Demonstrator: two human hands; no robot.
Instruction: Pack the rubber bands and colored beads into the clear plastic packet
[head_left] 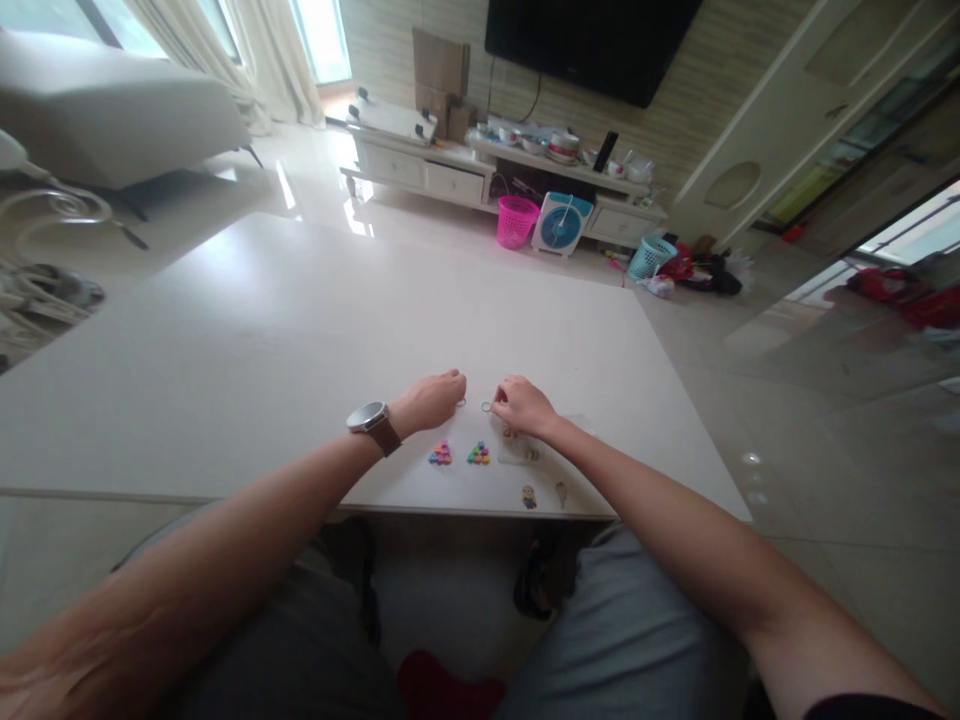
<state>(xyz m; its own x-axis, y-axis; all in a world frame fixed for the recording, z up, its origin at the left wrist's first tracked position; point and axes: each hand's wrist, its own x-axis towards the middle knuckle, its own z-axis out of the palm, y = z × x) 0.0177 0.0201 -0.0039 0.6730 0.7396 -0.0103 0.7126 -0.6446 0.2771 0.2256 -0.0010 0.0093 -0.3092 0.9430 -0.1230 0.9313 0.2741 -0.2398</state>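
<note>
My left hand (441, 392) hovers at or on the white table with its fingers pinched. A small ring (461, 402) shows at its fingertips. A short way to the right, my right hand (521, 402) is also closed in a pinch, and a thin metal ring (486, 407) sticks out from between thumb and finger. Nearer to me lie a pink and purple bead-like cluster (440, 454) and a multicoloured cluster (478, 454). Under my right wrist is a clear plastic box (511, 455) with small things inside, partly hidden. A yellow and blue cartoon figure (529, 497) and a small key-shaped piece (562, 493) lie by the edge.
The wide white table (360, 310) reaches away from me, its near edge just above my knees. Beyond it stand a pink basket (516, 222), a box fan (562, 222) and a low cabinet (454, 182) with dishes. A pale sofa (127, 110) is at the left.
</note>
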